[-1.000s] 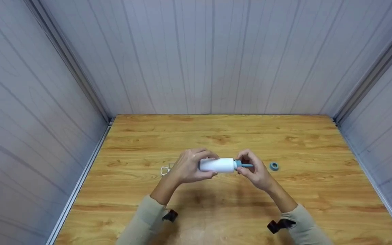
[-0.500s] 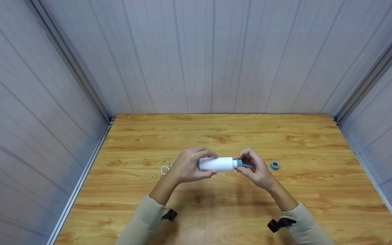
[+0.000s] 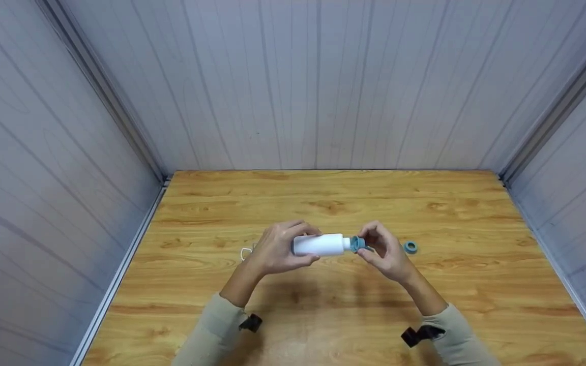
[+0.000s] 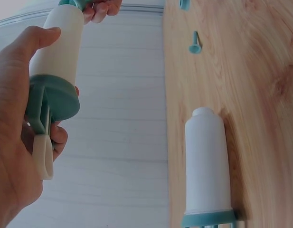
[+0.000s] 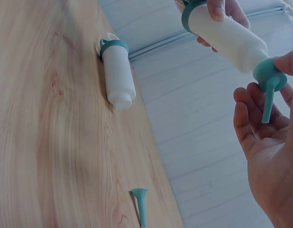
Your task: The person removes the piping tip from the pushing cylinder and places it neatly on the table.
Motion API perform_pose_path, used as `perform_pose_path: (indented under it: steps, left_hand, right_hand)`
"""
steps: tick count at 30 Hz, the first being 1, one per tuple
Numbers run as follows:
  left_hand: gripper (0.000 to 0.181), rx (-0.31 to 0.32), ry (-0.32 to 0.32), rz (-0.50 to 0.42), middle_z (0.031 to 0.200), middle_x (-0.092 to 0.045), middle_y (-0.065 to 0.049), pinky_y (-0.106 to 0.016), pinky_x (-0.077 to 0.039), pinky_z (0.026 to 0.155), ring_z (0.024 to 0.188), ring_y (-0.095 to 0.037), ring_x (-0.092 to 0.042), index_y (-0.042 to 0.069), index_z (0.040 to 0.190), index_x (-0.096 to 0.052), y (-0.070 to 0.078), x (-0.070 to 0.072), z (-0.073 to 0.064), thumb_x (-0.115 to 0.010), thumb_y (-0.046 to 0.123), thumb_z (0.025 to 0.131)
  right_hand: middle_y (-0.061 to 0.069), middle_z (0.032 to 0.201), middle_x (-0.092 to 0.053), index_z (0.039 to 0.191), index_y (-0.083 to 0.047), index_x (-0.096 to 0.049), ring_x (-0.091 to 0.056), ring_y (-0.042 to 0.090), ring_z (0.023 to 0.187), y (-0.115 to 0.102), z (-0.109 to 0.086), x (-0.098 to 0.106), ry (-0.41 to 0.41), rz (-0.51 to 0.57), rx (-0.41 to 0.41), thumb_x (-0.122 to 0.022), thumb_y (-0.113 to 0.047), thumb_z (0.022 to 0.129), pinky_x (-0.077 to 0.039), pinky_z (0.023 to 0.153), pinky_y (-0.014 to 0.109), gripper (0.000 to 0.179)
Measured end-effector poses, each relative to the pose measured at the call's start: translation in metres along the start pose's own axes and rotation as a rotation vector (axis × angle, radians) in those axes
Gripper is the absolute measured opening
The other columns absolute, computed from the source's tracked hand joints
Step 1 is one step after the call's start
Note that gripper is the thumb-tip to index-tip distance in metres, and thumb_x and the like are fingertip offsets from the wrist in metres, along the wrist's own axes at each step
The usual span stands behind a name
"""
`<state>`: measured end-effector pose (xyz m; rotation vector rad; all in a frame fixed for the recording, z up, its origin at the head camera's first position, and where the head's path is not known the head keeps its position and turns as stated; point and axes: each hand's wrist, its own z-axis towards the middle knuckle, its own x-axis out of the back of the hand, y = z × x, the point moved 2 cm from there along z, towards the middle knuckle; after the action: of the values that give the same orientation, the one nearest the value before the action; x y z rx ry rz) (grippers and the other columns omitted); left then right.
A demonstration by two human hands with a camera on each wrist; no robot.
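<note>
My left hand [image 3: 277,249] grips a white plunger syringe [image 3: 321,245] with a teal end collar [image 4: 61,97] and a pale pull loop [image 4: 43,156]. The syringe lies roughly level above the table, its narrow neck toward the right. At that neck, my right hand [image 3: 384,254] pinches a teal nozzle [image 5: 269,76] with a long thin spout between thumb and fingers. The nozzle is tilted, so its hollow side shows in the head view, and a length of white neck is bare. Part of the collar end is hidden by the left hand in the head view.
On the wooden table [image 3: 323,203] lies a second white syringe [image 5: 118,76]; only its loop [image 3: 246,253] shows in the head view. A loose teal nozzle [image 4: 195,43] lies beyond its neck. A teal ring [image 3: 410,247] sits right of the right hand. Pale walls [image 3: 293,91] enclose the table.
The syringe has shifted slightly left with the left hand. The nozzle has come off along the neck and turned, so more neck and the nozzle's hollow side now show.
</note>
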<state>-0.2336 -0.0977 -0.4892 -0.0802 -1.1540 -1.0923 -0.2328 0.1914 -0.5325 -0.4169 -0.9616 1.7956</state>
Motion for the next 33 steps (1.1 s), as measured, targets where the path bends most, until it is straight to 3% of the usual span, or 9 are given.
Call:
perform_pose_path:
  steps: [11, 23, 33]
  left_hand:
    - [0.037, 0.033, 0.017, -0.015, 0.116, -0.083, -0.008, -0.042, -0.067, 0.077, 0.099, -0.027, -0.083, 0.017, 0.123, -0.079, -0.013, 0.003, -0.014, -0.092, 0.030, 0.090]
    - [0.037, 0.065, 0.040, 0.011, 0.113, -0.083, -0.008, -0.042, -0.068, 0.079, 0.100, -0.028, -0.083, 0.015, 0.119, -0.081, -0.031, 0.006, -0.038, -0.094, 0.032, 0.088]
    - [0.035, 0.068, 0.041, 0.010, 0.115, -0.084, -0.006, -0.046, -0.067, 0.082, 0.100, -0.028, -0.082, 0.018, 0.119, -0.080, -0.043, 0.004, -0.050, -0.092, 0.031, 0.088]
  right_hand:
    - [-0.009, 0.114, -0.067, 0.117, 0.024, -0.049, -0.066, 0.000, 0.103, -0.001, -0.002, 0.003, -0.004, 0.025, 0.028, -0.055, 0.030, 0.090, -0.059, 0.088, 0.015, 0.028]
    - [-0.006, 0.114, -0.069, 0.117, 0.025, -0.048, -0.068, 0.000, 0.105, -0.002, -0.004, 0.003, -0.008, 0.036, 0.034, -0.054, 0.031, 0.090, -0.060, 0.089, 0.016, 0.028]
    - [-0.007, 0.112, -0.068, 0.118, 0.022, -0.048, -0.067, 0.001, 0.101, -0.001, -0.005, 0.002, -0.013, 0.026, -0.016, -0.055, 0.026, 0.095, -0.059, 0.088, 0.017, 0.025]
